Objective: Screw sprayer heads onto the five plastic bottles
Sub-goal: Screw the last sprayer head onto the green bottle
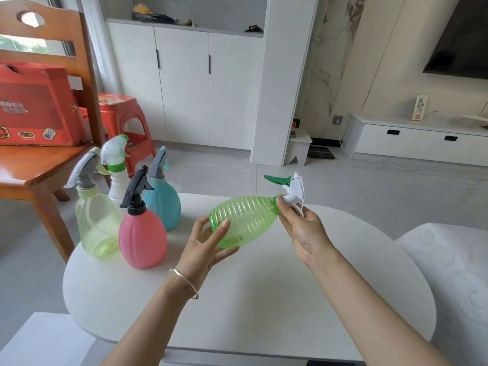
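Note:
A ribbed green bottle [247, 220] lies tilted on its side in the air above the white table [264, 294]. My left hand [208, 244] grips its base. My right hand [301, 228] pinches the green collar at its neck, where a white sprayer head [294, 190] with a green trigger sits. At the table's left stand a pale yellow bottle [96, 223], a pink bottle [142, 239], a white bottle [117, 184] and a teal bottle [163, 204], each topped with a sprayer head.
A wooden chair [39, 165] with a red box [34, 107] on its seat stands left of the table. A red plastic stool [124, 114] is behind it. A white cushioned seat [449, 273] lies at the right.

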`<move>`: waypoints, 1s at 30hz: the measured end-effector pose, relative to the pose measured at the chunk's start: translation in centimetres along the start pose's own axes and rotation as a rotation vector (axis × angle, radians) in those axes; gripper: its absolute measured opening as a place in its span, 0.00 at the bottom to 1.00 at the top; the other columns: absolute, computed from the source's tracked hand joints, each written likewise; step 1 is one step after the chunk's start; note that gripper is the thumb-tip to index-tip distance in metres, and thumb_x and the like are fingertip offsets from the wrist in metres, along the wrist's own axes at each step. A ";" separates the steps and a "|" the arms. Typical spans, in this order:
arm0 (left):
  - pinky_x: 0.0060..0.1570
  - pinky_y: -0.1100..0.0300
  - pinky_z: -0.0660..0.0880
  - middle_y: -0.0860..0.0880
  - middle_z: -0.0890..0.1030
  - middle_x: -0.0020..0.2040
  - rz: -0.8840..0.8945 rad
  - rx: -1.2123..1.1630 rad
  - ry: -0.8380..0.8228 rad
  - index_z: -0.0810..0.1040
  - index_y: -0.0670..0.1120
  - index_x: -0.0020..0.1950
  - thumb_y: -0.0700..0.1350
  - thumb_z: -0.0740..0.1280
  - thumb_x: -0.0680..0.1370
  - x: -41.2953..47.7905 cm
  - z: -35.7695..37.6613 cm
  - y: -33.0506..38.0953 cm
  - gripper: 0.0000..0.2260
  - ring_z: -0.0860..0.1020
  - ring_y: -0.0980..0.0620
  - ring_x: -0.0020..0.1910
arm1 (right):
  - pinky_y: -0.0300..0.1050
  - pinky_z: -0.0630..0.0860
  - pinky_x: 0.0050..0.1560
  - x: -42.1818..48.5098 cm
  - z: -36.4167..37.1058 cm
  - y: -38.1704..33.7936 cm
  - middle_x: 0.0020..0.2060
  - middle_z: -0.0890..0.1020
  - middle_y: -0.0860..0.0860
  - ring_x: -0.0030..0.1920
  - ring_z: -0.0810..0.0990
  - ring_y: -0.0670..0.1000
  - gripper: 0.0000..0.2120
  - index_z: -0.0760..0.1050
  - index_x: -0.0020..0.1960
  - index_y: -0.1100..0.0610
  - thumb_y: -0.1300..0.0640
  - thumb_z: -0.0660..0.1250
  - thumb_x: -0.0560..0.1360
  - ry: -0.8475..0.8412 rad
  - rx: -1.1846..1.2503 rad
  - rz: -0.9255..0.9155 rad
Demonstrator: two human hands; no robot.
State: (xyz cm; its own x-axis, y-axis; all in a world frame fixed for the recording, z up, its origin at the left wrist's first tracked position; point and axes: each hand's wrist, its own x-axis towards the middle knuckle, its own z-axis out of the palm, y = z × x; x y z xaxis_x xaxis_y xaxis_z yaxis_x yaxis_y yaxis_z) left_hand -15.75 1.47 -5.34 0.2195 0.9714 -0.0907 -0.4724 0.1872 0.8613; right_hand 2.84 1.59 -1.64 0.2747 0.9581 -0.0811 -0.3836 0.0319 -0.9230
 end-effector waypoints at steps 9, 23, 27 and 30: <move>0.49 0.50 0.81 0.47 0.78 0.62 -0.044 0.272 -0.088 0.72 0.50 0.63 0.57 0.74 0.64 -0.4 -0.3 0.4 0.30 0.80 0.49 0.57 | 0.48 0.72 0.62 -0.6 0.0 -0.6 0.44 0.79 0.52 0.47 0.76 0.48 0.10 0.80 0.47 0.55 0.53 0.74 0.68 0.028 -0.188 -0.104; 0.58 0.53 0.77 0.48 0.78 0.64 0.276 0.332 -0.015 0.71 0.54 0.67 0.69 0.60 0.71 -4.0 -2.4 5.4 0.29 0.77 0.50 0.62 | 0.37 0.75 0.55 -6.2 8.4 -1.5 0.57 0.81 0.46 0.59 0.79 0.44 0.25 0.73 0.62 0.47 0.55 0.74 0.66 -0.516 -0.275 -0.277; 0.55 0.65 0.74 0.49 0.78 0.61 0.708 0.584 0.120 0.71 0.50 0.67 0.59 0.60 0.76 -5.7 -5.2 8.1 0.22 0.78 0.56 0.58 | 0.34 0.75 0.51 -7.4 11.3 -0.3 0.58 0.80 0.46 0.57 0.79 0.42 0.28 0.71 0.61 0.50 0.57 0.76 0.64 -0.521 -0.269 -0.318; 0.59 0.56 0.73 0.51 0.77 0.64 0.733 0.640 0.127 0.71 0.57 0.67 0.65 0.61 0.73 -6.8 -8.0 9.2 0.25 0.76 0.50 0.63 | 0.33 0.75 0.50 -8.2 13.7 1.4 0.59 0.79 0.49 0.56 0.79 0.42 0.28 0.70 0.62 0.53 0.57 0.74 0.65 -0.571 -0.279 -0.293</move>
State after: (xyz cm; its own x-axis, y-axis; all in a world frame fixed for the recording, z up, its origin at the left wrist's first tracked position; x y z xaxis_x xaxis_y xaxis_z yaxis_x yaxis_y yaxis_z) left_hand -28.45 -2.20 -0.80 -0.0542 0.8309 0.5537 0.1049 -0.5467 0.8307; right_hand -12.04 -2.32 2.83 -0.2032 0.9235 0.3254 -0.1028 0.3104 -0.9450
